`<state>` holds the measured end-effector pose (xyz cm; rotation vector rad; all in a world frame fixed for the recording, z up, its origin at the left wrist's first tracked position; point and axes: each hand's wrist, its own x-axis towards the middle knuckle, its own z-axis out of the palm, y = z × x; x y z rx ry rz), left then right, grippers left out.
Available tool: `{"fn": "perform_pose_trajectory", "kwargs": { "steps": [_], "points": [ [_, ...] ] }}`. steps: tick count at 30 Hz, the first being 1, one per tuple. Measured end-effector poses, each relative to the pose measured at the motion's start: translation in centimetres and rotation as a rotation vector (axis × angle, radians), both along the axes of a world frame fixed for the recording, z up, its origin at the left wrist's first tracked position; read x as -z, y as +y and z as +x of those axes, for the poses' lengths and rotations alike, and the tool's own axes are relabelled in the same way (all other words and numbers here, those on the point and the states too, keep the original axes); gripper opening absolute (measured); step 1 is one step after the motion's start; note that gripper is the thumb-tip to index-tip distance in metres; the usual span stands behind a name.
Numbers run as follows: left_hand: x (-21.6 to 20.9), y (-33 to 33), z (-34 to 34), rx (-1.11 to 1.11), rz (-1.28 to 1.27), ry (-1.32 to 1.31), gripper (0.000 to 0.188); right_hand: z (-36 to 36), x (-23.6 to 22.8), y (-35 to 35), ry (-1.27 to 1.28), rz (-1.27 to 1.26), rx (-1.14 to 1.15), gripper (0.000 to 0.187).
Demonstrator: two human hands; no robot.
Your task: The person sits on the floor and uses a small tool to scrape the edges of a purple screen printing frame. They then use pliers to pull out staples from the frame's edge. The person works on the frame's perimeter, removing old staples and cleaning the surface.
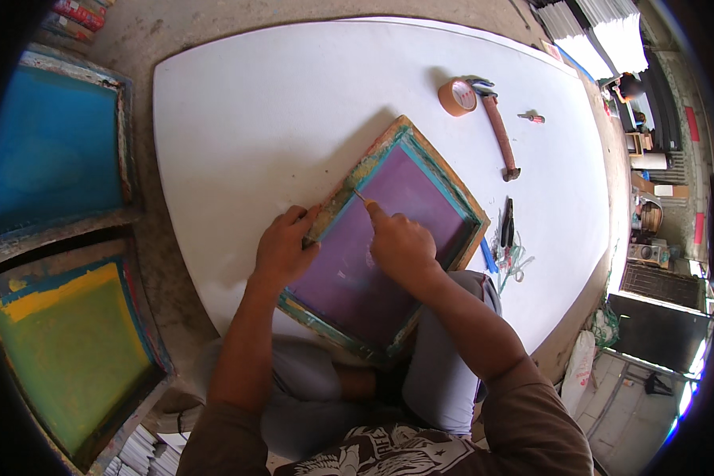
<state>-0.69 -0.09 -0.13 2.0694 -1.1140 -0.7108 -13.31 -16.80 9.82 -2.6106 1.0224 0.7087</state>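
A wooden silk-screen frame (446, 181) with purple mesh (408, 186) rests slantwise across my lap and the white board. Its rim is crusted with green and teal paint. At its left edge my left hand (282, 247) grips the wood, fingers curled over the side. Above the mesh, my right hand (404, 250) is closed around a screwdriver (369, 204) with an orange handle, index finger stretched along it. The thin metal tip meets the inner border of the frame's upper left side. Most of the handle is hidden in my palm.
On the white board (238, 119) lie a tape roll (457, 97), a hammer (500, 135), a small red-handled tool (534, 118), black pliers (507, 224) and tangled string (516, 262). Blue (55, 151) and yellow-green (75, 349) screens stand at the left.
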Motion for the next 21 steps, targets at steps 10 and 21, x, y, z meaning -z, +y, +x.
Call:
{"fn": "perform_pose_trajectory", "kwargs": {
  "steps": [10, 21],
  "points": [
    [0.1, -0.1, 0.0, 0.002, -0.016, 0.019, 0.068, -2.3, 2.3, -2.2, -0.266, 0.271, 0.133, 0.043],
    [0.1, -0.4, 0.2, -0.009, -0.052, 0.050, 0.067, -5.3, 8.0, -4.2, -0.511, 0.480, 0.227, 0.046]
  ]
}}
